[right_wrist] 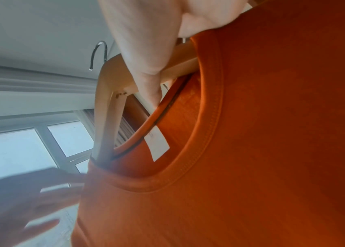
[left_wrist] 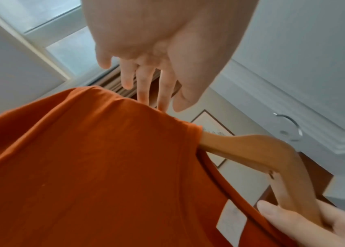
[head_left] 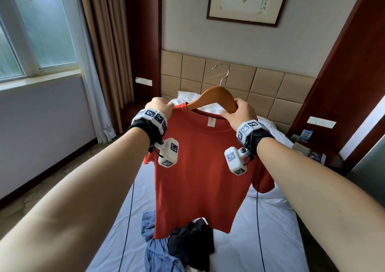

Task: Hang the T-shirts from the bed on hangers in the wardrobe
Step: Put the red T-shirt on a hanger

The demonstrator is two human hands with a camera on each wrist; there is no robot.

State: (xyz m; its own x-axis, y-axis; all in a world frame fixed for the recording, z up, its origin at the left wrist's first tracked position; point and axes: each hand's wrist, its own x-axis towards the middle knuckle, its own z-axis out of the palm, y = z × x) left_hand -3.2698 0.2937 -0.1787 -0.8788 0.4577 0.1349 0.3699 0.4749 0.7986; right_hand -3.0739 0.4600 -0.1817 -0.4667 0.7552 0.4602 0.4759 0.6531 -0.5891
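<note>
your right hand (head_left: 239,110) grips the right arm of the wooden hanger (head_left: 216,96), thumb under, fingers curled over the top. right wrist view confirms: thumb (right_wrist: 146,70) pressed across the wood just above the collar, which it touches. the hanger's metal hook (head_left: 221,72) points up, free of any rail.

your left hand (head_left: 159,104) is at the left shoulder of the red t-shirt (head_left: 198,167). head view reads as a pinch on the shoulder seam. left wrist view shows the fingers (left_wrist: 144,86) mostly straight, tips touching the top fold of the cloth, thumb just beside it. so touching for sure, whether it's a real grip i cannot tell.

hanger's left arm is inside the neck opening, under the shoulder cloth. its right arm is outside the collar, bare wood in your right hand. shirt is half on. white neck label (right_wrist: 157,145) sits inside the back collar.

the shirt hangs in the air over the bed (head_left: 270,230), hem just above a pile of clothes near the foot: a blue garment (head_left: 158,251) and a dark garment (head_left: 191,244), touching each other.

headboard (head_left: 239,78) behind, framed picture (head_left: 248,0) on the wall above it, window (head_left: 37,26) and curtain (head_left: 104,42) to your left. wardrobe not in any view.
</note>
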